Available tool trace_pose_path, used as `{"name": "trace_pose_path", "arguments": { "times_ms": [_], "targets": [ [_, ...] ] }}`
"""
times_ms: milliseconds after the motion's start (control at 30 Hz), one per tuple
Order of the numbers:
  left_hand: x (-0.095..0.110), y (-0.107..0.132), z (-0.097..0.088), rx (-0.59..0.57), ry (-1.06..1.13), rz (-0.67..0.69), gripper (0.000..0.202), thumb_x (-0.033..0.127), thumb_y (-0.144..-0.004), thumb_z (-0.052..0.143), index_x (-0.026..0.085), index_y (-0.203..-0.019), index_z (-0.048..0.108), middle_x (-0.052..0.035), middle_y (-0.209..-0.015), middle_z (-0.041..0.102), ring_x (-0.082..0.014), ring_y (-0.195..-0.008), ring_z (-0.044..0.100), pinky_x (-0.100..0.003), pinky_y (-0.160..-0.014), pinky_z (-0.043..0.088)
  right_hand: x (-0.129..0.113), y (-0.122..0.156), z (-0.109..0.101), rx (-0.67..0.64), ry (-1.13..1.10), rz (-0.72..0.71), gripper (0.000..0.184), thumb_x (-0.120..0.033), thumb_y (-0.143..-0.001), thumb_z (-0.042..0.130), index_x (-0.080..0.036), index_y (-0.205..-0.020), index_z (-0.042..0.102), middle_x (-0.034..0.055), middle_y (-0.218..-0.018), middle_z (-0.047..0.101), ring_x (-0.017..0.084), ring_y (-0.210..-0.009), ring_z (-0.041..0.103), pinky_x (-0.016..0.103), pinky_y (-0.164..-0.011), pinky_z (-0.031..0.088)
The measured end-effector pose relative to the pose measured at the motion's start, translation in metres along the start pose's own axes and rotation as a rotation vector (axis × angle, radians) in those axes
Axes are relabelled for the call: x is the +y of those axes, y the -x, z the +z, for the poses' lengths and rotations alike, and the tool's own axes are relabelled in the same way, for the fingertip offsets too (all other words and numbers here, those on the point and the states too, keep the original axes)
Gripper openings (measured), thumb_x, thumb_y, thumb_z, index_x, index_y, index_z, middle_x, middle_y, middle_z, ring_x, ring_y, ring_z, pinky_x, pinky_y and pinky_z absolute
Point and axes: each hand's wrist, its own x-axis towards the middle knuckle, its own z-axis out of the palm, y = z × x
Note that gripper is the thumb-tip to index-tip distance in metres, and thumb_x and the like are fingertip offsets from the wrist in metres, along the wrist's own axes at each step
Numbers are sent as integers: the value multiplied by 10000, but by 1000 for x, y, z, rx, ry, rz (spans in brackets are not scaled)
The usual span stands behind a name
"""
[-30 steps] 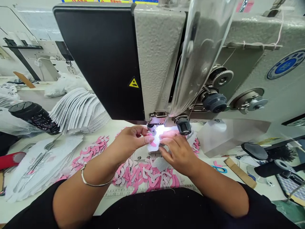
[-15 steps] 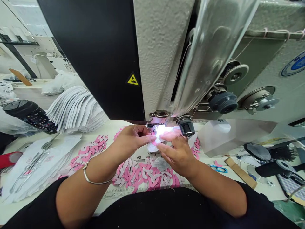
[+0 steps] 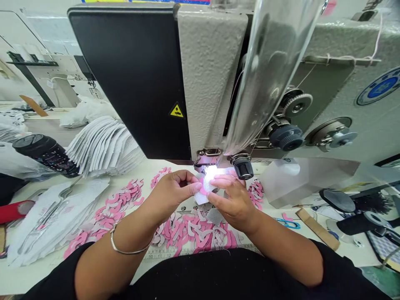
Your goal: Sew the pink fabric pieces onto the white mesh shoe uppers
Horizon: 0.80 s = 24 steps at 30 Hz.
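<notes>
Pinching the curved pink fabric strip [image 3: 203, 189] against white mesh fabric [image 3: 201, 200], left grip [image 3: 175, 189] may skew it by slipping; right grip [image 3: 236, 201] touches the mesh, can't tell if holding.

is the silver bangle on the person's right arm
No, the silver bangle circles the left forearm, and the right forearm is bare.

Small curved pink piece [image 3: 203, 191] — atop white fabric [image 3: 201, 199], brightly lit

Black speckled bottle [image 3: 46, 154] at left; blue tool [image 3: 290, 225] beside brown strip [image 3: 317, 228] at right; sewing machine [image 3: 64, 85] far left.
</notes>
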Motion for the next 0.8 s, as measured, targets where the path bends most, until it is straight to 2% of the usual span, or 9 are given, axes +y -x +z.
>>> {"name": "trace_pose_path", "arguments": {
  "times_ms": [133, 367, 667, 800],
  "targets": [
    [-3, 3, 5, 46, -48, 20, 267, 427, -774, 755, 192, -774, 631, 0, -766, 588, -139, -697, 527, -280, -670, 426, 0, 0, -2, 12, -2, -7, 242, -76, -882, 584, -252, -1044, 624, 69, -1176, 623, 231, -1086, 599, 462, -949, 419],
    [1, 2, 13, 49, -2, 16, 257, 406, -789, 734, 185, -770, 604, 13, -710, 570, -132, -665, 517, -264, -638, 411, -2, -2, -2, 12, -15, 1, 235, -68, -882, 589, -239, -1039, 626, 79, -1182, 625, 228, -1082, 608, 471, -956, 420],
    [10, 3, 19, 37, 260, -60, 233, 228, -738, 763, 183, -783, 539, 43, -779, 552, -69, -628, 487, -198, -565, 402, -1, 2, 0, 8, -1, 22, 228, -106, -894, 617, -261, -1058, 642, 70, -1177, 646, 221, -1054, 619, 494, -974, 422],
    [13, -2, 22, 68, 274, -118, 232, 205, -724, 759, 177, -795, 539, 37, -800, 550, -69, -641, 498, -198, -550, 403, 2, -4, -2, 48, -58, 43, 208, -104, -890, 633, -247, -1041, 634, 64, -1123, 657, 207, -1006, 635, 467, -939, 463]
  ]
}}
